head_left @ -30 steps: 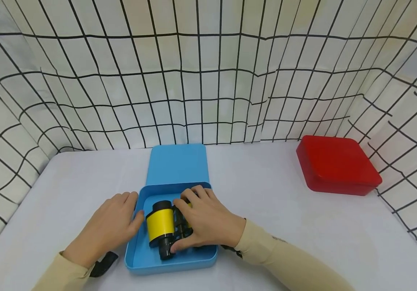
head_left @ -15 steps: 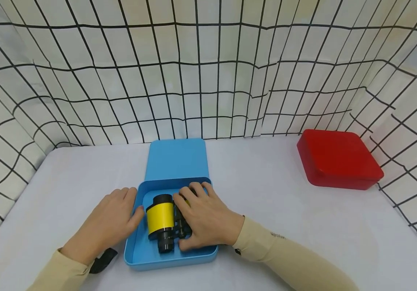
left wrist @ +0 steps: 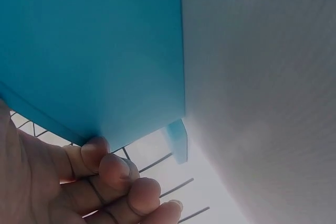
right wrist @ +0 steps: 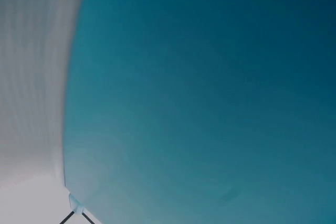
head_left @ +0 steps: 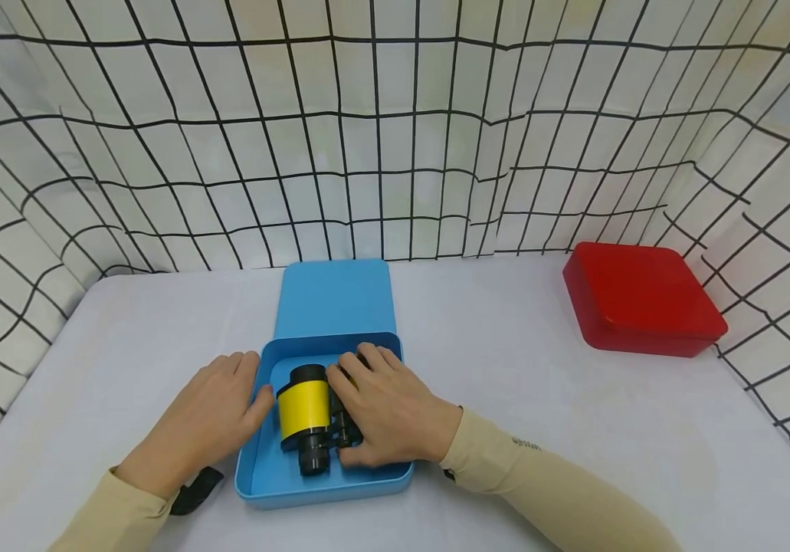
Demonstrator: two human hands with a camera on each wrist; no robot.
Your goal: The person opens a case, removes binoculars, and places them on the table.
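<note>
A pair of yellow and black binoculars (head_left: 303, 406) lies inside the open blue box (head_left: 277, 494), its left barrel in plain sight. My right hand (head_left: 391, 410) grips the right barrel from above, covering most of it, with the thumb at the near end. At the box's left wall, my left hand (head_left: 211, 410) holds the rim, thumb over the edge and the other fingers outside. The left wrist view shows its curled fingertips (left wrist: 114, 169) against the outer wall. Only the box's outer side (right wrist: 199, 103) fills the right wrist view; the right fingers are hidden there.
The blue lid (head_left: 335, 299) lies folded back behind the box. A closed red box (head_left: 643, 299) stands at the far right on the white tabletop (head_left: 491, 360). White cloth walls with a black grid (head_left: 395, 138) enclose the back and sides.
The right thumb has drawn back from the middle of the binoculars toward the right barrel. The binoculars stay in the box, and the left hand keeps its place. The head view has tilted slightly down.
</note>
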